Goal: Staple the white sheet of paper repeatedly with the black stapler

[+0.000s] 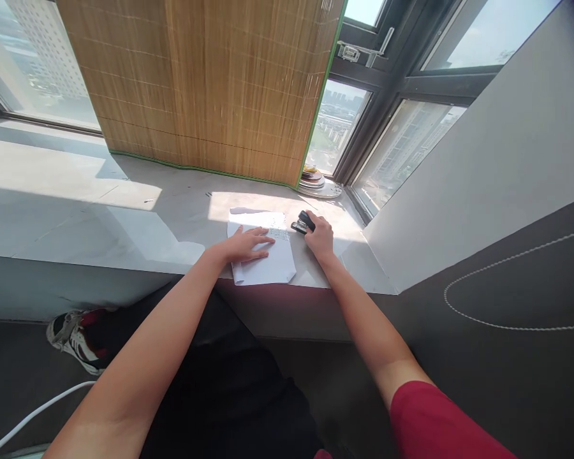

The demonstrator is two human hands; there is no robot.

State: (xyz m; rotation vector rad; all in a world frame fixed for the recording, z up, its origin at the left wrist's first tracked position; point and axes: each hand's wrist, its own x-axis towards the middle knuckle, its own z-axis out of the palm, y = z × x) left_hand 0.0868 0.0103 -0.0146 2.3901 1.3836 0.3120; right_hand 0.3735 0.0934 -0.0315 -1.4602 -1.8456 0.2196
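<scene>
White sheets of paper (268, 268) lie on the pale window sill, with small dark writing near their upper right. My left hand (247, 245) rests flat on the paper, its fingers spread and pointing right. Just right of the paper, my right hand (320, 234) is wrapped round a black stapler (302, 223), whose jaws point left towards the paper's edge. A small gap separates the stapler from the paper. The palm hides the stapler's rear end.
A bamboo blind (210, 89) hangs behind the sill (172, 229). Stacked plates (318, 185) stand in the window corner. A white wall (459, 159) rises at the right, with a bead chain (497, 261) before the darker wall. My legs are below the sill's front edge.
</scene>
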